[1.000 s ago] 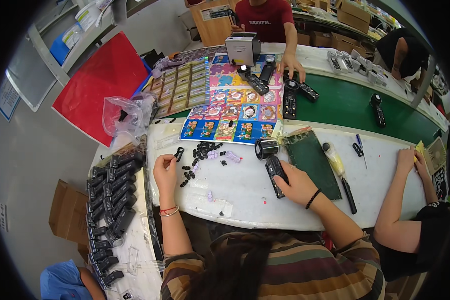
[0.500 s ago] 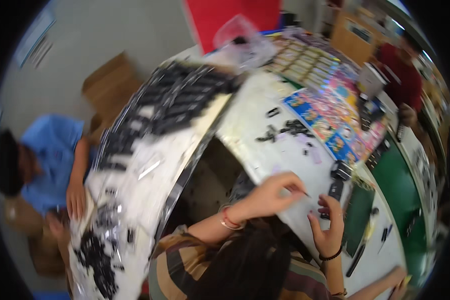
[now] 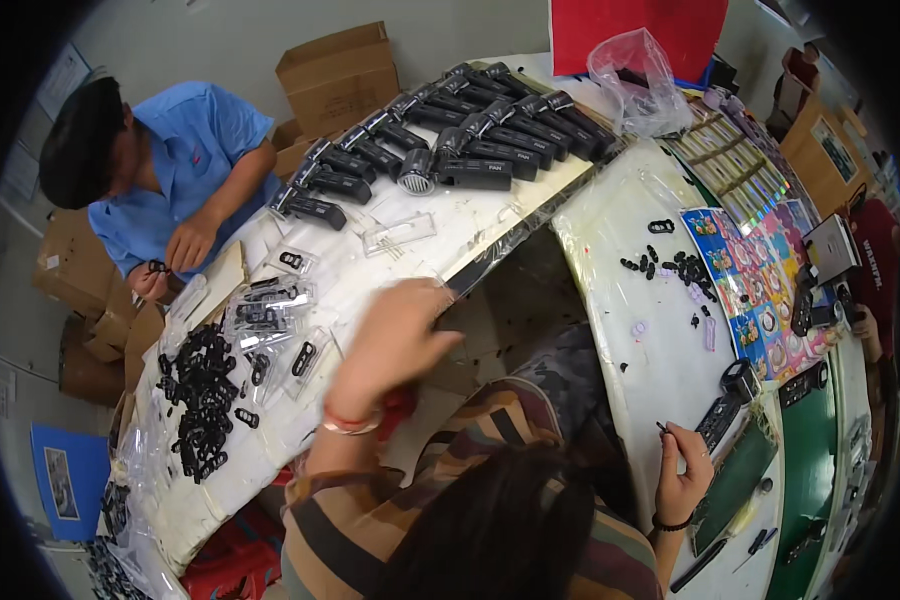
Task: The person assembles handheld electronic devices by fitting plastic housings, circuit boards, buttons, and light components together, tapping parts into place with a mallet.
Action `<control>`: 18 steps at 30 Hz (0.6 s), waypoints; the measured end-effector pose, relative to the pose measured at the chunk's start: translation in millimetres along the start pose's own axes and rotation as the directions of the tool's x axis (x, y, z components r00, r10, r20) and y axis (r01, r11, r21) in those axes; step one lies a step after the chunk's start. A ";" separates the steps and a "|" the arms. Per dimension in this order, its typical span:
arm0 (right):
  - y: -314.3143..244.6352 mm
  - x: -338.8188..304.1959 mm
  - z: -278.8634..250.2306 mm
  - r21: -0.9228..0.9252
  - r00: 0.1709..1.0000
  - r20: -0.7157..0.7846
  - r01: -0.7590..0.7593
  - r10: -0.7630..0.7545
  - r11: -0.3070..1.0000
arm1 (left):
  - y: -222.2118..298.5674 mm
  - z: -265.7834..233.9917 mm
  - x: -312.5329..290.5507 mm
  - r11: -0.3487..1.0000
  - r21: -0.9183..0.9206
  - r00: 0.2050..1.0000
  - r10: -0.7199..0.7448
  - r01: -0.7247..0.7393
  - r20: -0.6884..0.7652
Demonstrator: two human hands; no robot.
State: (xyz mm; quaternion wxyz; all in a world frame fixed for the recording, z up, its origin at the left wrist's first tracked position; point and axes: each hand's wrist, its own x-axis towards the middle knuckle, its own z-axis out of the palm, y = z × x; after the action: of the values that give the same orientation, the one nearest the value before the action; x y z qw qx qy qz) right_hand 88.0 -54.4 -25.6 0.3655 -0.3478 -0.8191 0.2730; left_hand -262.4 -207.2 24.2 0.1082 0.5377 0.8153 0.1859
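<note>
My left hand (image 3: 390,335), with a red band and a bracelet at the wrist, is blurred by motion above the near edge of the left white table. Its thumb stands apart from the fingers and nothing shows in them. On the right, above the other white table, my right hand (image 3: 685,470) pinches a small dark part (image 3: 662,428) between thumb and fingertips. Close beside that hand lies a black handheld fan (image 3: 718,420). Nearest my left hand are a clear plastic holder with a black piece (image 3: 304,358) and a heap of small black parts (image 3: 202,400).
Rows of black fan bodies (image 3: 490,150) fill the far left table. A co-worker in a blue shirt (image 3: 195,150) sits across it. Loose black pieces (image 3: 685,268) and a colourful printed sheet (image 3: 760,290) lie on the right table (image 3: 610,240). A gap separates both tables.
My view has turned left. My left hand has swung from beside my right hand to the left table, and its pinch has opened. My right hand's spread fingers have closed on a small dark part.
</note>
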 end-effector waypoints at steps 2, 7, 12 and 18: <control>-2.8 0.5 0.4 0.038 1.000 0.008 0.025 -0.025 0.999 | -48.6 -19.5 -58.8 0.936 0.278 0.942 -0.124 0.215 -0.313; 6.3 -1.4 -0.2 0.008 0.999 -0.001 0.032 -0.032 0.999 | -79.4 -47.9 -115.7 0.680 0.311 0.748 -0.614 0.664 -0.253; 9.0 0.2 2.1 0.078 0.999 -0.023 -0.047 0.049 0.996 | -137.6 -66.6 -123.1 0.759 0.358 0.838 -0.503 0.545 -0.209; 2.2 4.0 -4.1 0.014 0.991 -0.115 0.069 -0.067 0.997 | -162.1 -62.2 -95.7 0.684 0.447 0.795 -0.596 0.577 -0.115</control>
State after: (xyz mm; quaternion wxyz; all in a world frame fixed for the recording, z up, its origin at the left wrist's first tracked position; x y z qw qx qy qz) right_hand 90.1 -49.2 -23.2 0.4240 -0.3313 -0.8058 0.2472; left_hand -383.3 -363.8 10.4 0.0477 0.2620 0.9615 -0.0677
